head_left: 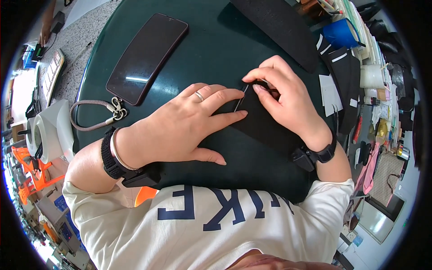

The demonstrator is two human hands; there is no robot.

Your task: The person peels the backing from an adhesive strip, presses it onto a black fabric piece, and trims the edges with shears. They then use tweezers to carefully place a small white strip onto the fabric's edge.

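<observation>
A flat black piece of material (263,120) lies on the dark green tabletop (202,58) between my hands. My left hand (184,119) rests palm down with its fingers stretched apart, index and middle fingertips touching the piece's left edge. A thin pale line (238,103) shows along that edge, near the fingertips. From the right, my right hand (288,96) curls over the piece's far end. Its thumb and index finger are drawn close together at the edge; what they pinch is too small or hidden to name.
A dark smartphone (147,58) lies at the far left, with a corded wrist strap (94,115) attached. A larger curved black piece (279,31) lies at the far right. More black pieces with white strips (345,67), a blue container (341,33) and stacked papers crowd the right side.
</observation>
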